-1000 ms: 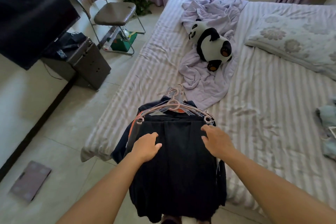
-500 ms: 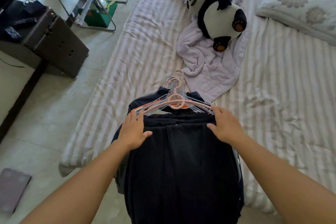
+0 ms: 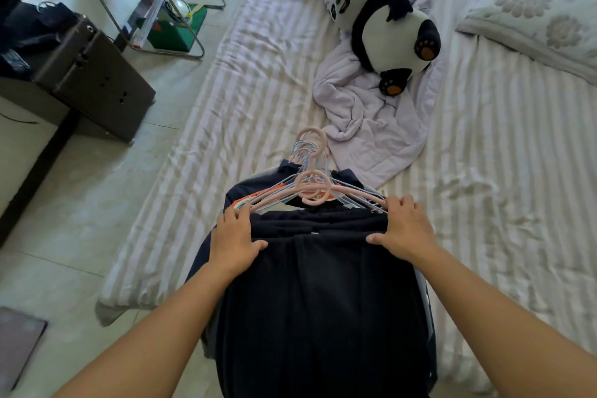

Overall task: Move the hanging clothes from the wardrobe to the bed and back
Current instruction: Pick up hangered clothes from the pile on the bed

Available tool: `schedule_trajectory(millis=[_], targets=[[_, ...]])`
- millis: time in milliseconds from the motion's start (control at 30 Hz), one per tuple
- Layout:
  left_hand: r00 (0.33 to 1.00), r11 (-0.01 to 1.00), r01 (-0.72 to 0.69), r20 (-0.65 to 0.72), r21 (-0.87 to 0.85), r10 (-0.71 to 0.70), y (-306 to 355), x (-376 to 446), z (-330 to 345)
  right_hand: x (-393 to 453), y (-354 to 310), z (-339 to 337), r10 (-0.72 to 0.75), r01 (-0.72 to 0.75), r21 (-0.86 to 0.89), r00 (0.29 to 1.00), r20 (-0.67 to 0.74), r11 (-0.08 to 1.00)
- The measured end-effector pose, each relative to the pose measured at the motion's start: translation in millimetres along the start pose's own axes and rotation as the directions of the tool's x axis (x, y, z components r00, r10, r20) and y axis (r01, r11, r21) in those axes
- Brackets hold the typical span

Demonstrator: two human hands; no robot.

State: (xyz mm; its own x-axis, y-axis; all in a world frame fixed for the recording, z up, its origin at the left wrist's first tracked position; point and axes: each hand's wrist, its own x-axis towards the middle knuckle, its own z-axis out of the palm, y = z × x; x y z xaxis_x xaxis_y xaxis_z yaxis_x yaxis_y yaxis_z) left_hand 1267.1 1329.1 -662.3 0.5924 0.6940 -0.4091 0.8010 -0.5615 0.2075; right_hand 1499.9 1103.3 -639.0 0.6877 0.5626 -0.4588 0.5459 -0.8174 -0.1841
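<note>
Stack of dark clothes [image 3: 319, 294] on pink and blue hangers [image 3: 311, 191] lies at the near edge of the striped bed [image 3: 504, 203], lower part hanging off toward the floor. Since a second ago both hands slid up to the hanger shoulders. Left hand [image 3: 234, 241] and right hand [image 3: 405, 231] rest flat, fingers spread, gripping nothing. Judged: stack delivered; pickup for the return comes next. Panda plush [image 3: 384, 22] sits well beyond.

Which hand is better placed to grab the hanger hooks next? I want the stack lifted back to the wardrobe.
Probably the right hand: its fingertips rest on the hanger arms, close beside the hooks. The left hand lies lower, mostly on the dark clothes.
</note>
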Motion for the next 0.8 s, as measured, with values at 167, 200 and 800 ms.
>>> schedule_trajectory(millis=[167, 200, 800], targets=[[0.995, 0.975, -0.034, -0.1, -0.22, 0.013, 6.3, -24.9, -25.9, -22.1, -29.4, -31.3, -0.097, 0.101, 0.155, 0.995, -0.035, 0.983], [0.993, 0.966, -0.037, -0.117, -0.257, 0.007, 6.0, -33.1, -32.4, -27.8, -37.3, -38.5, -0.129, 0.136, 0.134, 0.99, -0.061, 0.981], [0.857, 0.778, -0.088, -0.445, -0.622, -0.259, 24.1, -303.0, -162.0, -181.6, -60.5, -176.6, -0.656, 0.639, 0.451, 0.741, -0.144, 0.623]])
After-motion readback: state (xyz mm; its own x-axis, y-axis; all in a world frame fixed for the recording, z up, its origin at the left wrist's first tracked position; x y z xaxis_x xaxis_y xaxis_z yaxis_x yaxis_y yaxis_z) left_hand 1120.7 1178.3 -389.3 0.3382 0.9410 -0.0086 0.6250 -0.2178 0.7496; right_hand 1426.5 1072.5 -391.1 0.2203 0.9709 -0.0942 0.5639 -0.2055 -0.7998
